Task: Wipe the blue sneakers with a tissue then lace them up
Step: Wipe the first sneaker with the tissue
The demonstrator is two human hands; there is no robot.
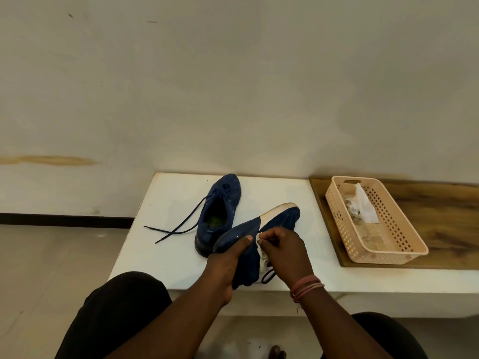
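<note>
Two blue sneakers are on a white table [166, 203]. One sneaker [220, 203] lies flat at the back, toe away from me, its dark laces [176, 229] trailing loose to the left. The other sneaker [274, 221] is tipped on its side with the white sole edge up. My left hand [228, 265] grips its heel end. My right hand [282, 252] presses a crumpled white tissue [260, 248] against its side. A loop of lace [268, 277] pokes out under my right wrist.
A peach plastic basket [396, 229] holding white tissues [363, 206] stands on a wooden board [445, 211] to the right. A wall runs close behind the table. My knees are at the table's near edge, and floor lies to the left.
</note>
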